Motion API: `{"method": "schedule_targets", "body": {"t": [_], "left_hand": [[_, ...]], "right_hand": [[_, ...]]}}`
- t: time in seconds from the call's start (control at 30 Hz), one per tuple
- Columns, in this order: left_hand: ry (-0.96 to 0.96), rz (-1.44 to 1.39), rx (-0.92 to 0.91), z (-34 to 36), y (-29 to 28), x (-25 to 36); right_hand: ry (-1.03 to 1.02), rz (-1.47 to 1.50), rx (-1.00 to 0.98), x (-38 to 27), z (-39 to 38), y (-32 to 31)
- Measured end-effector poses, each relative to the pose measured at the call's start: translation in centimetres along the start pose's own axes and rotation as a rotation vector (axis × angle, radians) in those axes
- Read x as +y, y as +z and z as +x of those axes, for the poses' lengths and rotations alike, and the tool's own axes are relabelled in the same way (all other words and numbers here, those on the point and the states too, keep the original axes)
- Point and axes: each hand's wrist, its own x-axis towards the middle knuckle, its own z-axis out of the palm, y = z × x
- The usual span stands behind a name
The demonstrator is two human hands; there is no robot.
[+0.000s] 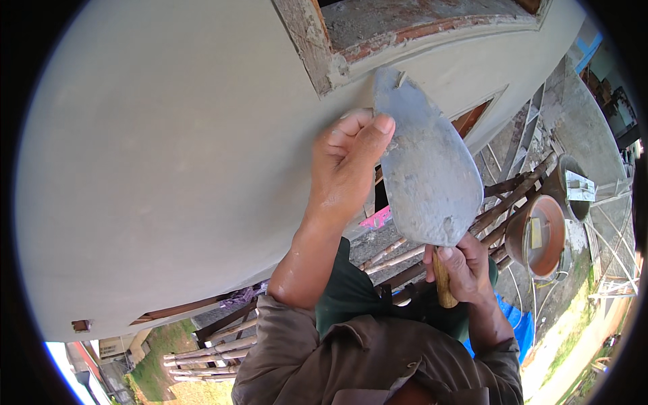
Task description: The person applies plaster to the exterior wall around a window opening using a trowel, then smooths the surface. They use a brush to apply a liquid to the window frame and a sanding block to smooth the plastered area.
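Observation:
A trowel point(432, 169) with a broad, rounded grey metal blade is held up in front of the plastered wall. My right hand point(466, 270) wraps round its short wooden handle point(443, 277) at the lower end. At the blade's left edge, near the tip, my left hand point(351, 152) is closed, its thumb over the edge and its fingers curled. Dried mortar marks the blade, and a small bit sticks up near its tip. The smooth grey wall point(169, 155) rises just beyond my left hand.
A rough window opening point(324, 54) is above the blade. To the right stand a reddish-brown bucket point(540, 236) and a dark bucket point(574, 185) beside wooden poles point(520, 192). A blue sheet point(516, 324) hangs below my right forearm. More poles point(209, 351) lie at lower left.

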Motion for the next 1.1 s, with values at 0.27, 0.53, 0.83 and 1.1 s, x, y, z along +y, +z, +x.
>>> {"method": "schedule_targets", "body": {"t": [0.27,0.53,0.83,1.1], "left_hand": [[0.010,0.036,-0.017,0.8,0.0,-0.1],[0.044,0.092,0.056,0.7,0.2,0.3],[0.099,0.130,0.105,-0.1,-0.5,1.1],[0.098,0.157,0.122,-0.6,-1.2,1.5]], "right_hand": [[0.049,0.040,0.044,-0.8,0.1,0.3],[0.064,0.062,0.021,-1.5,0.1,0.7],[0.072,0.070,-0.029,-1.7,0.0,1.4],[0.079,0.106,-0.065,-1.6,0.0,1.9]]}}
